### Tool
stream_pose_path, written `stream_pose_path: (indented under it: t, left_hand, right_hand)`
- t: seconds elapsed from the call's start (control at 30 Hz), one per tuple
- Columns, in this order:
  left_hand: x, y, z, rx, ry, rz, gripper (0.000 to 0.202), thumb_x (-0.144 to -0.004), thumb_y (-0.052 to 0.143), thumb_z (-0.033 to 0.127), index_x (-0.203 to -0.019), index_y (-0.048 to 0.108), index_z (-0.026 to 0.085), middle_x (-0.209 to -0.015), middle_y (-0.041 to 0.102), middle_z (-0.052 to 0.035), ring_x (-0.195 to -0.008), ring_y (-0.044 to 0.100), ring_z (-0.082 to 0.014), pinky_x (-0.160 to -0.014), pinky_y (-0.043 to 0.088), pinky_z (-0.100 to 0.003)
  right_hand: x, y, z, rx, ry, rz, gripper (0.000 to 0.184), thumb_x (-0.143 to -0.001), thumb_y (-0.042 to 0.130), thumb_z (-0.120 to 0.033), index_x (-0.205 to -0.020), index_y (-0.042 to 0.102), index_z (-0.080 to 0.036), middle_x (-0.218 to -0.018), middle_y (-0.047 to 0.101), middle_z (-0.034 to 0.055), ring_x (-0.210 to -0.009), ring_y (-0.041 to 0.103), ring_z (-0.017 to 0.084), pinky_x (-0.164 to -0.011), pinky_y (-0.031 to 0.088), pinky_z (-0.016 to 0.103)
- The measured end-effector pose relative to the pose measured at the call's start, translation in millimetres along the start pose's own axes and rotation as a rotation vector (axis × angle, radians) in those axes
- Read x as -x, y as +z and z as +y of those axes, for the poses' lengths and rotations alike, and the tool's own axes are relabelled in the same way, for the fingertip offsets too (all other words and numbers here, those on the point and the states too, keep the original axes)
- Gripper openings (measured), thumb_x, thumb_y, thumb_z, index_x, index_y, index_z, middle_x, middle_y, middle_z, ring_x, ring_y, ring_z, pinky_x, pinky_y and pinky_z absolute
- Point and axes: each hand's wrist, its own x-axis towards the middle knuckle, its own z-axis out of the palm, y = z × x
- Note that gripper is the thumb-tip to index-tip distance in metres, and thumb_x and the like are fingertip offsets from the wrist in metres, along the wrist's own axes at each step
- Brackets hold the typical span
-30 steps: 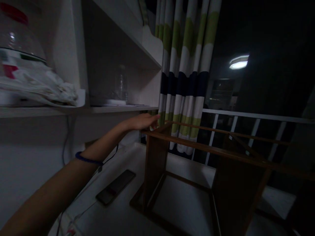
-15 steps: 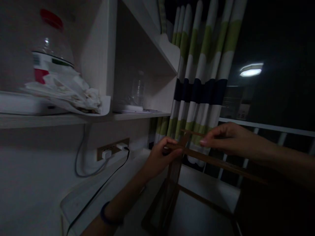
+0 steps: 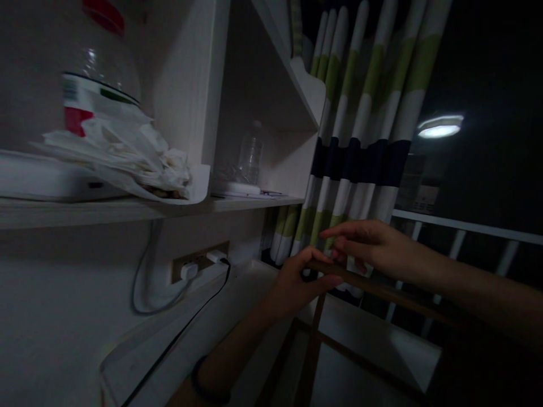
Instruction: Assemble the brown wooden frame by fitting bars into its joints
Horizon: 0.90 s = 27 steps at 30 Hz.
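My left hand (image 3: 299, 285) grips the end of a brown bar (image 3: 382, 291), thumb on the near side and fingers over the top. The bar looks wooden and runs off to the right into the dark. Just above the same end is my right hand (image 3: 367, 246), index finger stretched to the left and the other fingers partly bent. Its fingertips are close to my left fingers; whether they touch the bar I cannot tell. Below, a brown frame (image 3: 311, 356) of several thin bars stands over the white surface; how it joins the held bar is hidden.
On the left, a white shelf (image 3: 169, 210) holds a red-capped bottle (image 3: 102, 85), crumpled white paper (image 3: 127, 152) and a clear bottle (image 3: 251, 155). Beneath it is a power outlet (image 3: 199, 263) with plugs and a black cord (image 3: 186, 322). A striped curtain (image 3: 360, 152) and white railing (image 3: 466, 226) stand behind.
The thin brown strip at my right fingers no longer shows. My right hand has moved left, toward my left hand, with its index finger now extended. My left hand still grips the bar.
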Motion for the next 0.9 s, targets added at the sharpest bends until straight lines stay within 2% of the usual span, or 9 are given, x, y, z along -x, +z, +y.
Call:
stream_pose_path:
  t: [0.13,0.2,0.47,0.73,0.9]
  left_hand:
    - [-2,-2.5,-4,0.064,-0.036,-0.030,0.025,-0.066,0.066,0.033,-0.082,0.054,0.019,-0.080,0.060,0.0001,-0.074,0.054,-0.0128,-0.067,0.040,-0.024]
    - [-2,-2.6,-5,0.083,-0.042,-0.029,0.025,-0.065,0.066,0.033,-0.082,0.054,0.019,-0.079,0.059,0.0001,-0.074,0.054,-0.0126,-0.067,0.039,-0.024]
    - [4,8.8,-14,0.227,-0.014,0.014,0.024,-0.069,0.062,0.034,-0.078,0.046,0.020,-0.070,0.047,0.0038,-0.067,0.044,-0.0093,-0.063,0.035,-0.022]
    - [6,20.9,-19,0.339,0.051,0.056,0.024,-0.072,0.060,0.034,-0.078,0.041,0.020,-0.067,0.040,0.0045,-0.063,0.038,-0.0081,-0.059,0.034,-0.021]
    - [5,26.4,-17,0.339,0.044,0.118,0.028,-0.068,0.063,0.033,-0.076,0.040,0.020,-0.064,0.040,0.0057,-0.060,0.038,-0.0075,-0.057,0.034,-0.020]
  right_hand:
    - [2,-1,12,0.106,-0.087,0.063,0.024,-0.073,0.052,-0.021,-0.096,0.060,-0.018,-0.077,0.063,0.0018,-0.068,0.058,0.013,-0.060,0.047,0.023]
    - [4,-1,16,0.164,-0.106,0.068,0.020,-0.073,0.054,-0.024,-0.091,0.063,-0.020,-0.080,0.064,0.0010,-0.071,0.059,0.014,-0.063,0.047,0.024]
    - [11,6,16,0.239,-0.147,0.109,0.011,-0.073,0.058,-0.028,-0.075,0.067,-0.023,-0.073,0.064,-0.0026,-0.066,0.058,0.011,-0.057,0.043,0.019]
    - [15,8,14,0.284,-0.173,0.120,0.013,-0.073,0.056,-0.027,-0.074,0.068,-0.021,-0.071,0.063,-0.0003,-0.063,0.057,0.011,-0.055,0.044,0.020]
    - [11,5,10,0.380,-0.131,0.070,0.016,-0.072,0.057,-0.031,-0.075,0.068,-0.021,-0.078,0.064,0.0018,-0.072,0.058,0.015,-0.061,0.045,0.024]
